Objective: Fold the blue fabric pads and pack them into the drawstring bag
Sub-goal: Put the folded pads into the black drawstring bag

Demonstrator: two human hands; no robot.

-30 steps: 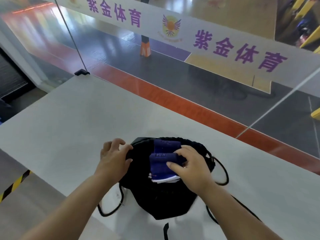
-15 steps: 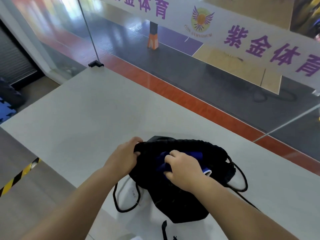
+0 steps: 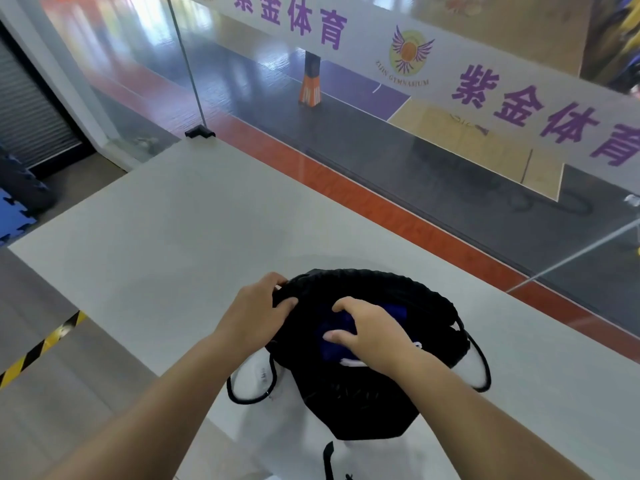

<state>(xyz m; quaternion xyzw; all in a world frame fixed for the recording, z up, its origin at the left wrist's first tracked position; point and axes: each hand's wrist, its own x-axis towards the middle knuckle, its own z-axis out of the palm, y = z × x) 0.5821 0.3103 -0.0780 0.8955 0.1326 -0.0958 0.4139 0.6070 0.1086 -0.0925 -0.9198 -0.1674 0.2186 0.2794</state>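
Observation:
A black drawstring bag [image 3: 356, 403] lies on the white table [image 3: 173, 237], its gathered mouth facing away from me. My left hand [image 3: 258, 315] grips the left rim of the mouth and holds it open. My right hand [image 3: 372, 336] is inside the opening, closed on the folded blue fabric pads [image 3: 334, 341], which show a white edge below my fingers. Most of the pads are hidden by my hand and the bag. Black cords [image 3: 249, 396] loop out on both sides of the bag.
A glass barrier [image 3: 346, 161] with a white banner in purple lettering runs along the table's far edge. Beyond it is a gym floor with an orange post base [image 3: 310, 88]. The table's left edge drops to a floor with yellow-black tape [image 3: 38, 351].
The pads have gone from sitting on top of the bag's mouth to down inside it under my right hand. My left hand shifted to gripping the rim. The view moved closer.

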